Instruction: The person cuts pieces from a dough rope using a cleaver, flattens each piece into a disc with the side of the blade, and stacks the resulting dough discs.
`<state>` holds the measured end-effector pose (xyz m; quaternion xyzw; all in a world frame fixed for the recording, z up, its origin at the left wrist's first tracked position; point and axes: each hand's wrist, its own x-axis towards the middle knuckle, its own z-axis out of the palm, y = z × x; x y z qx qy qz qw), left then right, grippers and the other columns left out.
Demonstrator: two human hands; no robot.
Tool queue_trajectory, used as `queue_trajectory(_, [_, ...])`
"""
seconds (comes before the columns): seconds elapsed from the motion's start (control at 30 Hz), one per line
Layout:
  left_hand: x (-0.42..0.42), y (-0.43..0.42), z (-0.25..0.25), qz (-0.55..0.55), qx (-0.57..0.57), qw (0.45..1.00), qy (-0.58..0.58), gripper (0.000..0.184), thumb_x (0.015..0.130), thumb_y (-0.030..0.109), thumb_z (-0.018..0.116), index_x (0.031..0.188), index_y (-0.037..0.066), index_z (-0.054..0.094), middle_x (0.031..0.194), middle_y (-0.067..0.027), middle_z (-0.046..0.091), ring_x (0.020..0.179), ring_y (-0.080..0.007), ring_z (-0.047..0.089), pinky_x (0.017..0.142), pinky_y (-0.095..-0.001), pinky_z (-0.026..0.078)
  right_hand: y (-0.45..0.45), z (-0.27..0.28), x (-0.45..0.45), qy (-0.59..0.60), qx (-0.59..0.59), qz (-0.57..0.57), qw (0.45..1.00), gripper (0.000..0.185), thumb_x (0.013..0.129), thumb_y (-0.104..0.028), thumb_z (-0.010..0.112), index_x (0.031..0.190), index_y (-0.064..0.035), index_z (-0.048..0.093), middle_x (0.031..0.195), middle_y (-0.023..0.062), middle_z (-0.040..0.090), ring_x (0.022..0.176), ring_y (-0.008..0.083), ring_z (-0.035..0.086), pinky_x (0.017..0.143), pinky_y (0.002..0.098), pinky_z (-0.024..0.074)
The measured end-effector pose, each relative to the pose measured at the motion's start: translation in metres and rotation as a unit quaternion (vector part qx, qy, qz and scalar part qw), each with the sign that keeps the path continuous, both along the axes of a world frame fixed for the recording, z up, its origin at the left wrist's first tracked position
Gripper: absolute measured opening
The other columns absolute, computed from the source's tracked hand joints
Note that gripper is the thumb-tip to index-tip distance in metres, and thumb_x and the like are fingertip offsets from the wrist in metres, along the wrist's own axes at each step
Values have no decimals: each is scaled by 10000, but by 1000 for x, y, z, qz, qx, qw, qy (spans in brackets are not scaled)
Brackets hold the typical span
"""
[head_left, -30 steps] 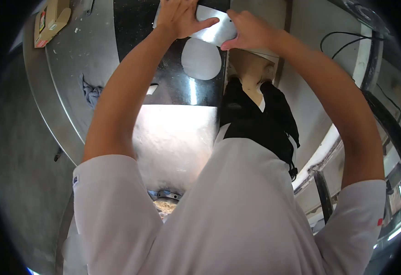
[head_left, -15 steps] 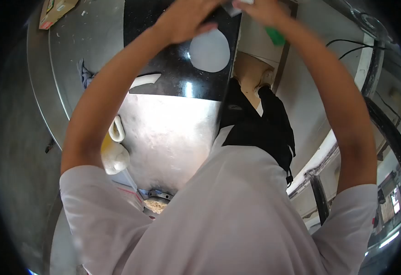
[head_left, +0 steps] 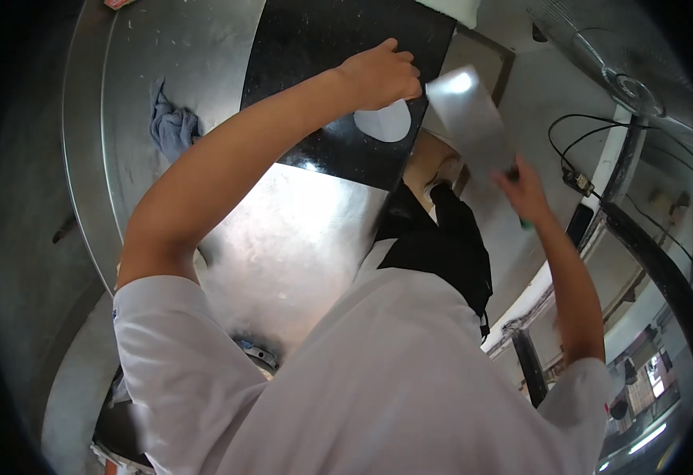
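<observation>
My right hand [head_left: 527, 190], at the right, is wrapped round the green handle [head_left: 527, 225] of a cleaver. Its broad, shiny rectangular blade [head_left: 473, 119] points up and left, off the board's edge. My left hand [head_left: 386, 77] is over the black board [head_left: 322, 39], with its fingers curled; what they hold, if anything, is hidden. Just below that hand lies a thin, round, whitish disc [head_left: 383, 124], perhaps flattened dough. The hand covers the disc's upper part, and I cannot tell whether it touches it.
A crumpled grey-blue cloth [head_left: 172, 119] lies on the metal table [head_left: 275, 229], left of my forearm. Black cables [head_left: 572, 131] and a fan [head_left: 623, 83] are at the right. Part of a round metal object [head_left: 258, 353] shows beside my shirt.
My right hand has moved down and right with the cleaver, away from the left hand. The left hand has come lower, over the disc's upper part. The whole view has shifted somewhat.
</observation>
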<state>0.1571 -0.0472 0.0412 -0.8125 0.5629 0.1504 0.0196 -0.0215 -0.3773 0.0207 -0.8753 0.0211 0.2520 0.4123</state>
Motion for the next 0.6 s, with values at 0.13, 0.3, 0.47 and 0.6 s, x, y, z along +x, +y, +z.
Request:
queue_trajectory(0.13, [5,5,6,0,-84,996,18,203,732,83,825,893,151,721,1018,-29,685,1030,-260,657,922,-395,473,45,-25,117,-67,59,24,996,493,935,-342,754,1269,-9,609,1124,193,718,988,293,694,864,401,536])
queue_trajectory(0.3, [-3,-1,45,53,73,985,149,258,680,-6,737,925,76,735,1005,-158,724,984,-357,705,836,-451,562,114,-50,71,-62,79,143,985,525,913,-347,767,1257,6,590,1102,213,709,979,352,693,863,425,540])
queue_trajectory(0.47, [-2,26,60,154,-3,969,193,329,678,18,756,1002,55,713,983,-207,730,979,-383,710,829,-455,562,92,-13,17,-5,20,151,988,568,903,-297,779,1284,27,511,1065,275,695,979,437,694,830,473,544])
queue_trajectory(0.6, [28,50,36,279,-93,895,335,368,671,24,800,1006,13,648,978,-197,713,975,-392,693,828,-444,535,77,-2,35,41,0,116,992,584,890,-284,796,1261,26,469,1010,323,684,978,495,683,827,505,540])
